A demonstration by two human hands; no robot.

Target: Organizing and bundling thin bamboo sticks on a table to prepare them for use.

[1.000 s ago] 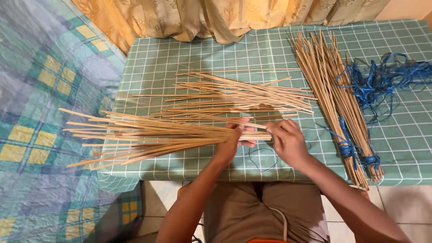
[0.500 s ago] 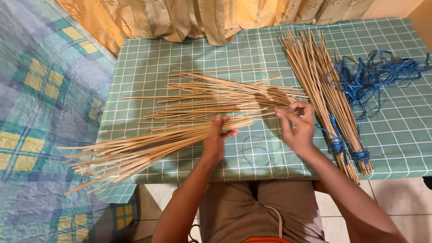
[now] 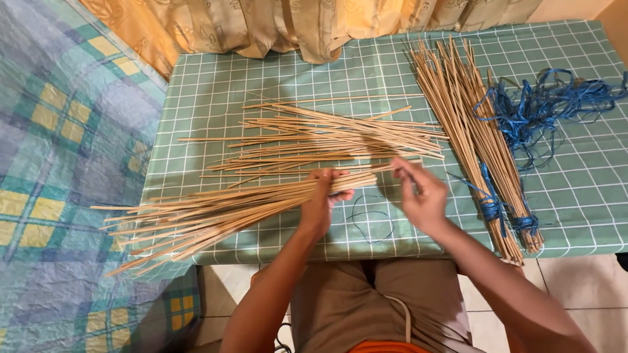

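Our left hand [image 3: 322, 199] grips a bundle of sticks [image 3: 216, 212] fanning leftward; our right hand [image 3: 422, 196] pinches one stick's [image 3: 386, 168] end (loose sticks [image 3: 327, 137] lie just beyond on the desk [image 3: 216, 85]).

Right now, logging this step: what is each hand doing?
Left hand: closed around a bundle of sticks.
Right hand: fingers pinching the end of one loose stick.
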